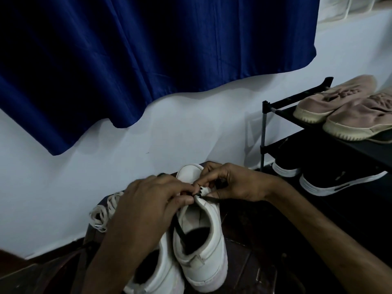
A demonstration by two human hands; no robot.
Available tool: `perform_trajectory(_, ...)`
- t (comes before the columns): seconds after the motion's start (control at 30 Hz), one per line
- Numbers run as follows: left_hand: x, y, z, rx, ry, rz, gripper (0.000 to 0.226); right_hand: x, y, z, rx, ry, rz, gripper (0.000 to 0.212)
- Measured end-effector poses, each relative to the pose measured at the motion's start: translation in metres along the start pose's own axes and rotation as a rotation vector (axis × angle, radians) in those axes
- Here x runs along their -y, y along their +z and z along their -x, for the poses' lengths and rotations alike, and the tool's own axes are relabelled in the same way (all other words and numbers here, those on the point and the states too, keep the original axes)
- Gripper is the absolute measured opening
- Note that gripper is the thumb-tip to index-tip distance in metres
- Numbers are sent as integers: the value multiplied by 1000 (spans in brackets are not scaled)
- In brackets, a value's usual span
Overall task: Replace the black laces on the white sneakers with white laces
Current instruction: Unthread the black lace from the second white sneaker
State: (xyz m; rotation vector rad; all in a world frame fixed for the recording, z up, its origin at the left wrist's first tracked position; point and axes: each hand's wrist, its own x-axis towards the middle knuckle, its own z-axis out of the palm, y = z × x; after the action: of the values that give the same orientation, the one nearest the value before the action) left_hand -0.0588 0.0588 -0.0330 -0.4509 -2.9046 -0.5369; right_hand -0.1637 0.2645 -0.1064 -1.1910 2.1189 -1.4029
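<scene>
A dark blue fabric curtain [148, 60] is hung above. A black metal shoe rack [275, 107] is set at the right. Of two white leather sneakers [199, 234], the right one's eyelet edge is gripped by the right hand [235, 183]; its thin black lace [180, 230] is pinched by the left hand [148, 202]. Flat white laces [104, 211] are heaped just left.

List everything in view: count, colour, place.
sneakers: 2, white, bottom centre, side by side
black lace: 1, black, trailing into the right-hand sneaker's opening
white laces: loose bundle, off-white, left of the sneakers
curtain: 1, blue, on the wall above
rack: 1, black, right
pink shoes: 2, pink, rack's top shelf
black shoes: 2, black with white soles, shelf below
left hand: pinches the black lace at the eyelets
right hand: holds the sneaker there
</scene>
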Motion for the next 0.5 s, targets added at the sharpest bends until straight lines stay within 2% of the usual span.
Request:
perform_trajectory(0.17,5,4,0,-67,-5,-57,36,2,0,-1,11,-18,18,28)
perform_trajectory(0.27,7,-5,-2,-171,63,-299,29,2,1,-2,5,-26,18,28)
perform_trajectory(0.37,28,-32,5,-241,-38,-501,29,1,0,-2,9,-10,-7,31)
perform_trajectory(0.43,58,-53,13,-347,-207,-401,29,2,-2,-2,22,5,-34,32)
perform_trajectory(0.5,75,-63,17,-340,-275,-273,20,2,-2,-1,25,7,-46,32)
